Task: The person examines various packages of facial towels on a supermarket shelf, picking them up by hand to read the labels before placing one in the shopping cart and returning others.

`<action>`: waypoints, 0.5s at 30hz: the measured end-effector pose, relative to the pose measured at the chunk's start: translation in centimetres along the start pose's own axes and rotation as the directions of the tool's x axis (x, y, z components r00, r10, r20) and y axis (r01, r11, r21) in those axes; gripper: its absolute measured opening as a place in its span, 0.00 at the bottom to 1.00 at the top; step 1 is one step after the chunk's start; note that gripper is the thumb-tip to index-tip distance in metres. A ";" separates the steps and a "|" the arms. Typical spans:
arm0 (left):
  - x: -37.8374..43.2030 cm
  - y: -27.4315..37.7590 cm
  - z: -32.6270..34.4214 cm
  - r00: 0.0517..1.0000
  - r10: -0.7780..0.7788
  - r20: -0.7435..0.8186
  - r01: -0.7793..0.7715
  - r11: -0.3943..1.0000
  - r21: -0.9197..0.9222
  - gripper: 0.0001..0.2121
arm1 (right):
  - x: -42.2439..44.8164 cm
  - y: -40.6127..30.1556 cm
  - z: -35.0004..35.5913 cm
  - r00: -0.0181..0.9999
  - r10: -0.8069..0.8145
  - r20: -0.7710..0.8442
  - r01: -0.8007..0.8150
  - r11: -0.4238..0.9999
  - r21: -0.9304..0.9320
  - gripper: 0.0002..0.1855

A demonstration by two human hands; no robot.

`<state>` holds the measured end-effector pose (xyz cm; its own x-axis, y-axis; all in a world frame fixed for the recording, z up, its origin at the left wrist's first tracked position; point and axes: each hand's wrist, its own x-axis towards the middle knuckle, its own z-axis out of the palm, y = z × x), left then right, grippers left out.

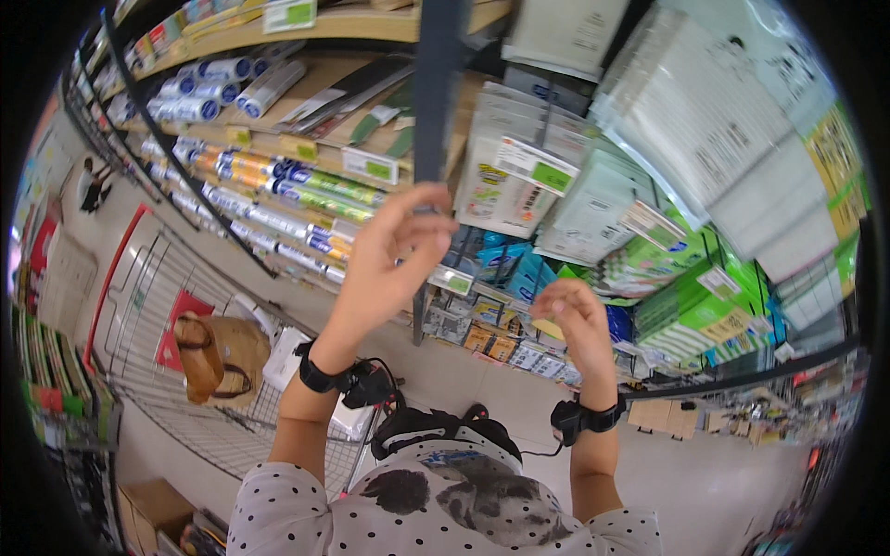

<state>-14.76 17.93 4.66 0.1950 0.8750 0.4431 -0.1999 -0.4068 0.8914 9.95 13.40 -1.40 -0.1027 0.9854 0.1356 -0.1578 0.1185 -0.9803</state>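
Note:
My left hand (393, 260) is raised in front of a dark upright shelf post (434, 97), its fingers loosely bent and nothing in them. Lower and to the right, my right hand (577, 323) hovers before the hanging goods, fingers curled and apart, with no object visible in it. Close to it hang blue packets (532, 274) and green-and-white packs (695, 306). White flat packages (511, 187) hang on hooks above, with a price tag (539, 165) in front. Left of the post, wrapped rolls (271, 219) lie stacked on a shelf.
A wire shopping cart (132, 347) with a red handle stands at my left, holding a brown bag (233, 358). Large clear-wrapped packages (702, 118) jut out at upper right. A cardboard box (153, 504) sits at lower left. A person (94, 184) crouches farther down the aisle.

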 end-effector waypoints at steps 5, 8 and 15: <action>-8.3 -6.9 -5.1 0.927 -0.374 -0.045 0.371 0.927 -0.060 0.15 | -0.8 6.1 1.9 0.943 0.307 0.126 -0.304 0.952 -0.039 0.10; -15.0 -11.7 -8.4 0.862 -0.462 -0.209 0.493 0.860 0.131 0.15 | -0.7 10.5 2.9 0.867 0.447 0.220 -0.449 0.892 -0.047 0.12; -28.8 -20.7 -12.7 0.437 -0.610 -0.661 0.792 0.610 -0.038 0.13 | 1.6 15.8 8.1 0.693 0.659 0.293 -0.635 0.750 -0.185 0.12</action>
<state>-28.42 4.47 -27.76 -0.4275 0.8042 -0.4130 -0.0043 0.4550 0.8905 -0.62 15.83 -15.55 -0.4631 0.7251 -0.5098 0.1289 -0.5139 -0.8481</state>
